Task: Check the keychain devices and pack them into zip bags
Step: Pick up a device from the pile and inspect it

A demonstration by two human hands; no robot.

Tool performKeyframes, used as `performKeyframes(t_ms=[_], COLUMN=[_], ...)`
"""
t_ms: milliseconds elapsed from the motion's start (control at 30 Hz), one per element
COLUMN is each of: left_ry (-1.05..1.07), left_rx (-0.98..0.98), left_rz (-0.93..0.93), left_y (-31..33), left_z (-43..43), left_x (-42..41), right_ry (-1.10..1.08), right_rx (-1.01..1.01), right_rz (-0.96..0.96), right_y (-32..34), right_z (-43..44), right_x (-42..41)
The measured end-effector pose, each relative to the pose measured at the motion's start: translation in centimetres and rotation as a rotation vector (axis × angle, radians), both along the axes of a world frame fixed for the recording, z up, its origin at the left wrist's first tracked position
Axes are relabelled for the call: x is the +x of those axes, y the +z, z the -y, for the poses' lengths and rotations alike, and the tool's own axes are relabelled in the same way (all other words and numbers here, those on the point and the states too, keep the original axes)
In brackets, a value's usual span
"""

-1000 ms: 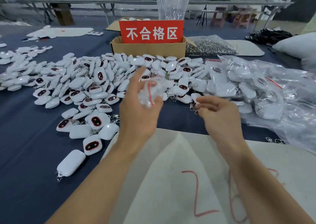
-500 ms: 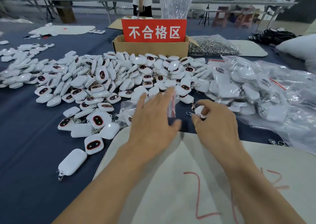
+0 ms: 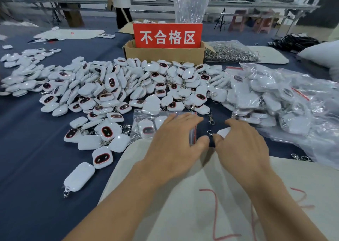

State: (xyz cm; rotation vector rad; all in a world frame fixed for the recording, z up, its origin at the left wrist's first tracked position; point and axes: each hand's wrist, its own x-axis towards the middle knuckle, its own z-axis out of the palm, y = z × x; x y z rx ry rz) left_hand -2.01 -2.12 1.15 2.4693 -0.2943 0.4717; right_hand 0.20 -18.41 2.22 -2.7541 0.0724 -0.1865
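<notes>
A large pile of white keychain devices [image 3: 117, 86], many with a dark red-rimmed oval face, covers the blue table. My left hand [image 3: 176, 143] lies flat, fingers straight, pressing a clear zip bag [image 3: 145, 123] with a red seal strip down on the table; devices show through the bag. Just right of it, my right hand [image 3: 240, 145] curls its fingers round a single white keychain device [image 3: 224, 131], whose metal clasp [image 3: 210, 132] sticks out to the left.
Filled clear bags [image 3: 275, 101] heap up on the right. Behind the pile stands a cardboard box [image 3: 165, 54] with a red sign [image 3: 167, 36], and a bag of metal clasps [image 3: 231, 51] beside it. A white sheet [image 3: 183, 194] with red marks lies under my forearms. A person [image 3: 121, 3] stands at the back.
My left hand brought the zip bag down from mid-air and flattened it on the table. My right hand reached forward and closed on a device at the pile's near edge.
</notes>
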Motion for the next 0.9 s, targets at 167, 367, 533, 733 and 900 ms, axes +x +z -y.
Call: performKeyframes(t_ms=[167,367,533,733,900], left_ry=[0.051,0.067,0.027,0.003,-0.021], left_rx=[-0.091,-0.175,-0.241,-0.366,-0.713], left_rz=[0.063,0.087,0.001,-0.036,-0.141], left_y=[0.4,0.7,0.8,0.8,0.7], left_z=[0.2,0.4,0.7,0.7,0.6], left_x=[-0.4,-0.8,-0.9,-0.7,0.4], right_ry=[0.046,0.075,0.188,0.382,0.365], right_rx=[0.108,0.542,0.736,0.925,1.081], right_rz=[0.032,0.155,0.144,0.148,0.159], right_y=[0.1,0.4,0.5,1.2,1.2], right_z=[0.5,0.8,0.8,0.5,0.0], right_x=[-0.3,-0.5,-0.6,-0.8,-0.9])
